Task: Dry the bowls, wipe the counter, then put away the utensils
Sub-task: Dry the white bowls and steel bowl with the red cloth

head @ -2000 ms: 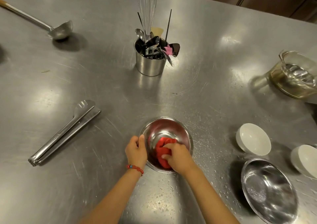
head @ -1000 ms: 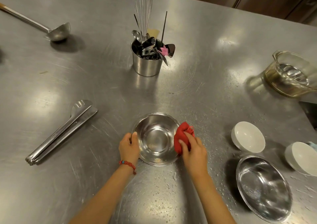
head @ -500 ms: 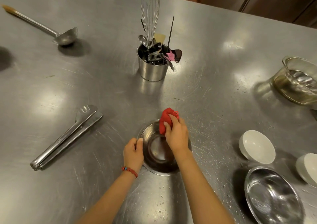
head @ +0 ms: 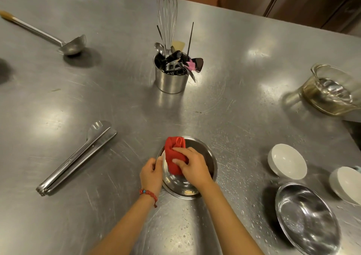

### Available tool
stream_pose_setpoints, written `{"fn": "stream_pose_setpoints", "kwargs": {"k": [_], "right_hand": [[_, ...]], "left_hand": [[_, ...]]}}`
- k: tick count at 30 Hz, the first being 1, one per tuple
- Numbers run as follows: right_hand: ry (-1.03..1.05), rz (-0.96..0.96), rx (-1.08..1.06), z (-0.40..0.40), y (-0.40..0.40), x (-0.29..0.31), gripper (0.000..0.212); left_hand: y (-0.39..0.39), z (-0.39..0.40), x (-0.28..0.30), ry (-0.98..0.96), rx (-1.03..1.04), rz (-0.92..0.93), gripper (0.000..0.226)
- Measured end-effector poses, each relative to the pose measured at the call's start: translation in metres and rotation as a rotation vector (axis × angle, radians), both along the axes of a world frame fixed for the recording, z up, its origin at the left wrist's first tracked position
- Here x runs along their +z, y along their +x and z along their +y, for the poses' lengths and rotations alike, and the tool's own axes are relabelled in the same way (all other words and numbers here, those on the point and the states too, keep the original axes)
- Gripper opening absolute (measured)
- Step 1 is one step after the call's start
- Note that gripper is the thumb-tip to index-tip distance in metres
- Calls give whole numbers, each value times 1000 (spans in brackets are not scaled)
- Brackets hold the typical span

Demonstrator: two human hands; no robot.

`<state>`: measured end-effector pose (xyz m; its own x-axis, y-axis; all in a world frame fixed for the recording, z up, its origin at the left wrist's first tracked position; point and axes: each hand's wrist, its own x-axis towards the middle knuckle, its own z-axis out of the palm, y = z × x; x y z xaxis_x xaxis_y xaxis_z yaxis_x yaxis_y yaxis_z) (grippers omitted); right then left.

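A: What's nearest?

B: Water drops (head: 184, 220) bead on the steel table (head: 121, 106) between the two forearms. Just past them a steel bowl (head: 203, 153) sits on the table. The left hand (head: 151, 173), with a red bracelet (head: 149, 194) on its wrist, curls over the bowl's left rim and grips it. The right hand (head: 192, 167) reaches into the bowl, fingers curled round a bunched red cloth (head: 174, 155) and pressing it against the inner wall on the left side. The cloth's top sticks up over the far rim.

A: And the other bowls?

B: To the right, a wider steel bowl (head: 306, 219) lies near the front edge, drops inside it. Beyond that are two white bowls, one (head: 286, 161) closer to the middle and one (head: 347, 184) cut by the frame edge. They stand near each other but apart.

A: Utensils?

B: Tongs (head: 78, 157) lie flat to the left of the hands, well apart from them, closed, their spoon end pointing away. Farther back, at the middle, a steel canister (head: 171, 81) stands upright, packed with a whisk (head: 167, 14), a spoon, black spatulas and a pink brush (head: 191, 65). Far left, a ladle (head: 72, 44) lies with its long handle running towards the corner. Far right, a glass jug (head: 332, 90) holds some liquid; it looks blurred.
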<state>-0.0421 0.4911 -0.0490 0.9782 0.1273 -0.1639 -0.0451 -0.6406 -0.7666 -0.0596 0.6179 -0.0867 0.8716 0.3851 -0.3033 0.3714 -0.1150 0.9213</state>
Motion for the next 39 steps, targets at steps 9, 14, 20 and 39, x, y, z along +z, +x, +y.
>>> {"fn": "stream_pose_setpoints", "kwargs": {"k": [9, 14, 20, 39], "right_hand": [[143, -117, -385, -39, -63, 4, 35], [196, -126, -512, -73, -107, 6, 35], [216, -201, -636, -147, -177, 10, 35], [164, -243, -998, -425, -317, 28, 36]], "left_hand": [[-21, 7, 35, 515, -228, -154, 28], [-50, -20, 56, 740, -525, -330, 51], [-105, -101, 68, 751, -717, -417, 59], [-179, -413, 69, 715, -1052, -556, 45]]}}
